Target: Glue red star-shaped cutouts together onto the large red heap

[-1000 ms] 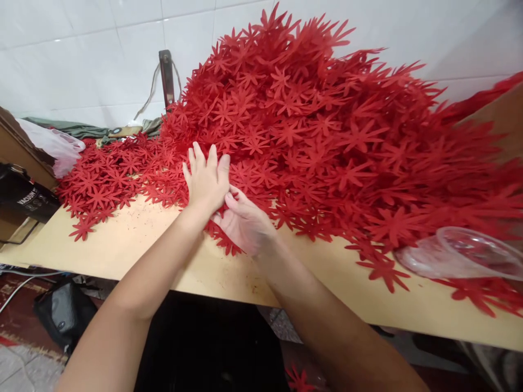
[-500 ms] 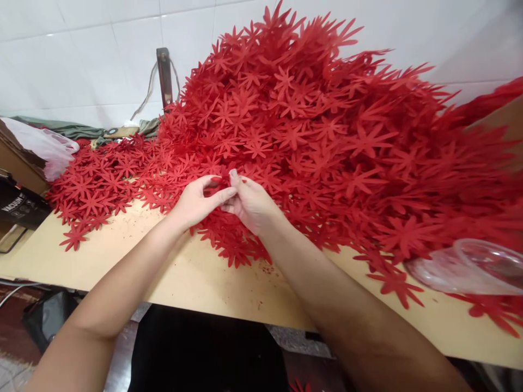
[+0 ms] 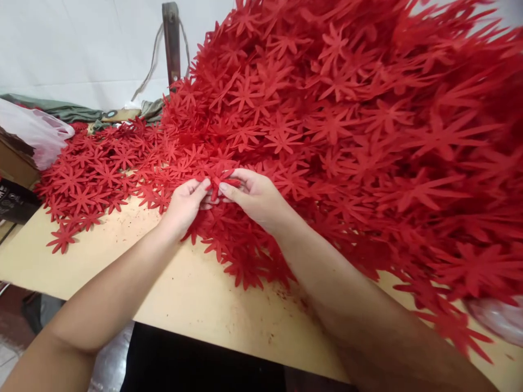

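Observation:
Between my two hands is a red flower-shaped cutout [image 3: 216,187] with long narrow petals. My left hand [image 3: 188,201] pinches its left side between thumb and fingers. On the other side, my right hand [image 3: 255,196] grips it with the thumb in front and the fingers behind. Just beyond the hands rises a large heap of similar red flower cutouts [image 3: 281,109], and more of them lie beneath the hands. Whether the held piece is one layer or several, I cannot tell.
A flatter pile of red cutouts [image 3: 90,174] spreads left on the pale tabletop [image 3: 196,294]. A white plastic bag [image 3: 38,130] sits at the far left, and a clear plastic container [image 3: 498,318] at the right edge. A dark upright bar [image 3: 171,43] stands by the tiled wall.
The view has shifted nearer and to the left over the heap. My hands have drawn slightly apart, with the red cutout now showing more plainly between them.

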The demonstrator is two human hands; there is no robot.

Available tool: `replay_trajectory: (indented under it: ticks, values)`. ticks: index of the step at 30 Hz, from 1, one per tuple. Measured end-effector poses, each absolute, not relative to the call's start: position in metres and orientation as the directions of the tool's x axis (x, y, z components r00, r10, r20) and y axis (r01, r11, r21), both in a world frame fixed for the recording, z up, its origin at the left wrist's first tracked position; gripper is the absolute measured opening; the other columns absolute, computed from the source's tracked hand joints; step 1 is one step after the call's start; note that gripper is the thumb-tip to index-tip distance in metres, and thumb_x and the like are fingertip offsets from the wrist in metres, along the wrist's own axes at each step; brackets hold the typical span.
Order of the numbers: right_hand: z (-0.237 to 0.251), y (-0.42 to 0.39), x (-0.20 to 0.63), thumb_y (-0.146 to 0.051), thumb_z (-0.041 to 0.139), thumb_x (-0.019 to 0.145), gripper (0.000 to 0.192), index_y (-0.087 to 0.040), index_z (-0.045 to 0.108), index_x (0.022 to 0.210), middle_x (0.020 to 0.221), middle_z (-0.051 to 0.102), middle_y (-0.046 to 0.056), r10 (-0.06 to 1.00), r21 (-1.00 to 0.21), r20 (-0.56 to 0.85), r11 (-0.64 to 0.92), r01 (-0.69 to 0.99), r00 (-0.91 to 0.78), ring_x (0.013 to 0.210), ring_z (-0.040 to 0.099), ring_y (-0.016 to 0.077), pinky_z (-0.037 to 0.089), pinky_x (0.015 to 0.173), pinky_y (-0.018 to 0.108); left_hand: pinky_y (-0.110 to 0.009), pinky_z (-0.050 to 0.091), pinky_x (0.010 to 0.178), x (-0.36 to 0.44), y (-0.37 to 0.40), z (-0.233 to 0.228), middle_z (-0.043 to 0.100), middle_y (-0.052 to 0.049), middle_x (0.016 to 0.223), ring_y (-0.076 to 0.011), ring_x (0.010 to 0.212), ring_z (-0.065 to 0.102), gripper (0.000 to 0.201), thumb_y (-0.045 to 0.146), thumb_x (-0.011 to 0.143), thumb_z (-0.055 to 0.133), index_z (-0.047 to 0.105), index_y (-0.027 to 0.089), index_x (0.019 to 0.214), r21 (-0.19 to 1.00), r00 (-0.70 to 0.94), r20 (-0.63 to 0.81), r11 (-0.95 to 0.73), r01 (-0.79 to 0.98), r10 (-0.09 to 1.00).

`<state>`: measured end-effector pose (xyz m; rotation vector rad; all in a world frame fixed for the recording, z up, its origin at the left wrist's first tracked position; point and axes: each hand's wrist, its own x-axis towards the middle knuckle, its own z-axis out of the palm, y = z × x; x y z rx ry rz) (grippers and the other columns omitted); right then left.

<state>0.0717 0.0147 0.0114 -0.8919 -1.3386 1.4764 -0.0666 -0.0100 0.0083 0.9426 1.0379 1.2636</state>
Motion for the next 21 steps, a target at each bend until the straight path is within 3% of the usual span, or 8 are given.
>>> replay_trajectory:
  ticks: [4,8,12,16,21]
  values:
    - [0.005,0.015,0.074,-0.044,0.080,0.056,0.037,-0.019,0.060,0.074,0.065,0.061,-0.004,0.967,-0.984,0.054,0.010,-0.176,-0.250,0.062,0.057,0.0074,0.050,0.060,0.021,-0.020,0.046,0.060,-0.063,-0.012,0.005,0.064,0.000,0.066,-0.0081,0.059,0.059,0.039,0.054,0.076,0.061,0.058,0.015,0.075,0.950,0.058,-0.063,0.078,-0.303,0.996]
    - [0.001,0.013,0.071,-0.056,0.075,0.060,0.041,-0.020,0.056,0.068,0.060,0.055,-0.005,0.972,-0.977,0.083,0.036,-0.211,-0.218,0.057,0.053,0.0068,0.049,0.058,0.022,-0.020,0.047,0.063,-0.060,-0.017,0.006,0.067,0.001,0.075,-0.0084,0.065,0.060,0.034,0.036,0.064,0.078,0.060,0.015,0.083,0.970,0.040,0.017,-0.006,-0.242,0.999]
    - [0.001,0.008,0.068,-0.067,0.064,0.065,0.049,-0.019,0.056,0.072,0.067,0.057,-0.002,0.971,-0.981,0.091,0.049,-0.187,-0.220,0.059,0.055,0.0072,0.049,0.055,0.021,-0.018,0.044,0.057,-0.064,-0.016,0.003,0.061,0.003,0.062,-0.0057,0.055,0.055,0.020,0.030,0.073,0.069,0.056,0.015,0.072,0.969,-0.059,-0.003,-0.011,-0.246,0.998]
    - [0.004,0.004,0.071,-0.059,0.076,0.054,0.054,-0.021,0.059,0.088,0.080,0.062,-0.001,0.975,-0.980,0.083,0.042,-0.197,-0.204,0.068,0.059,0.0079,0.051,0.059,0.021,-0.018,0.041,0.054,-0.066,-0.017,0.000,0.058,0.005,0.058,-0.0053,0.052,0.052,0.017,0.027,0.078,0.063,0.055,0.015,0.069,0.970,-0.054,-0.017,0.004,-0.242,0.998]
    - [0.009,-0.003,0.073,-0.044,0.083,0.053,0.042,-0.019,0.060,0.078,0.075,0.063,-0.003,0.960,-0.972,0.118,0.060,-0.228,-0.253,0.069,0.060,0.0079,0.053,0.068,0.023,-0.019,0.040,0.056,-0.063,-0.020,0.001,0.057,0.004,0.058,-0.0053,0.053,0.051,0.018,0.022,0.079,0.063,0.052,0.015,0.066,0.995,0.011,0.032,-0.031,-0.098,0.999]
